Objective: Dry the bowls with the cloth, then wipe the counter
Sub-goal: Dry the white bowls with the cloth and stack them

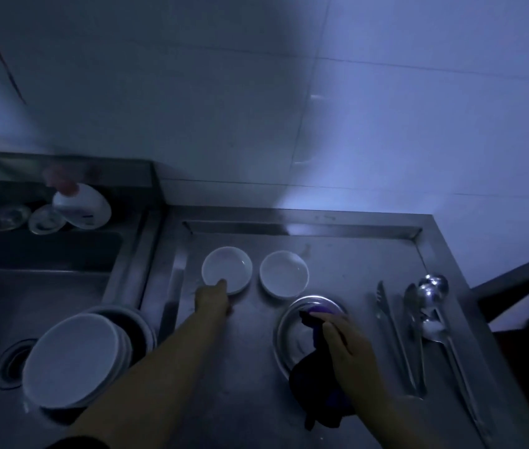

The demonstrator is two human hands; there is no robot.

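Two small white bowls stand side by side on the steel counter [250, 367]. My left hand [213, 299] pinches the near rim of the left bowl [229, 267], thumb on the rim. The right bowl [284, 273] stands free. In front of it lies a shallow metal bowl [289, 335]. My right hand [344, 345] grips a dark purple cloth [319, 387] and presses it into that metal bowl. The cloth's loose end hangs over the bowl's near rim. The scene is very dim.
A stack of white plates [72, 358] leans in the sink [13, 293] at left. Tongs [392, 332] and several metal spoons [431, 306] lie on the counter's right side. A white soap bottle [81, 205] and small dishes sit on the ledge behind the sink. A dark object [522, 286] stands at far right.
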